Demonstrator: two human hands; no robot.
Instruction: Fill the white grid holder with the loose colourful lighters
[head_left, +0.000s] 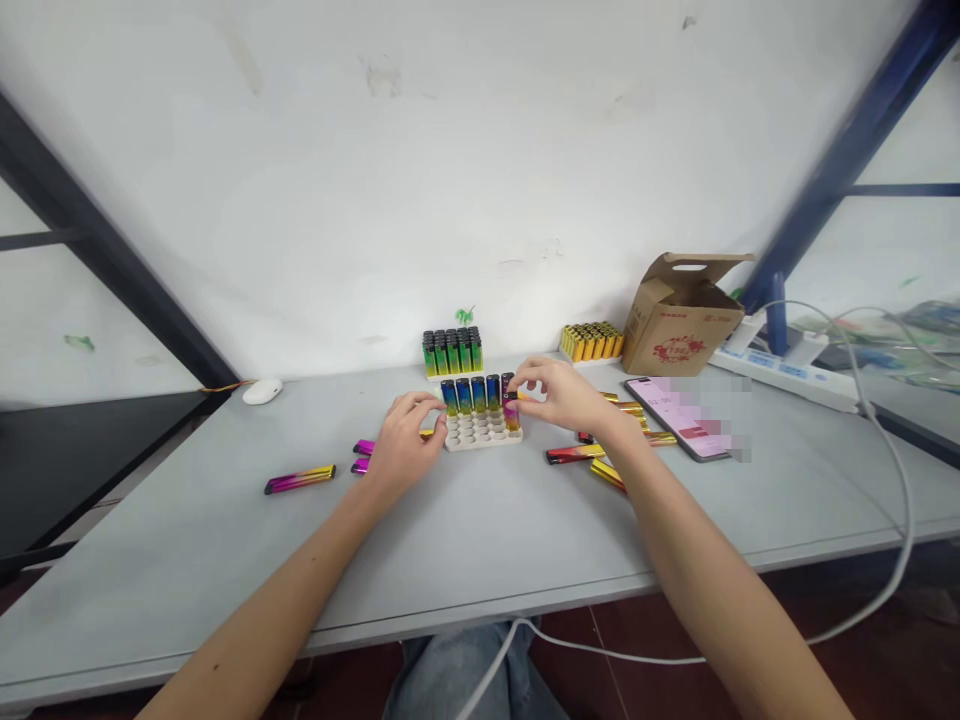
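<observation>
1. We see the white tray (481, 440) between left hand (409, 435) and right hand (553, 393).
2. Left half-curled, hold unclear; right pinches a purple lighter (511, 412) at tray's right end.
3. Carton (649, 328): red print, we can't read it.

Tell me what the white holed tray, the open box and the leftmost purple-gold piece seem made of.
White tray: matt, probably plastic or foam; even white surface leaves it open.
Open box: matt brown cardboard, by its folded flaps.
Purple-gold piece: glossy, with bright metallic highlights; metal or coated plastic.

Grey table (480, 530) holds box (675, 335), phone (675, 415), apparently lighters (300, 480).
</observation>
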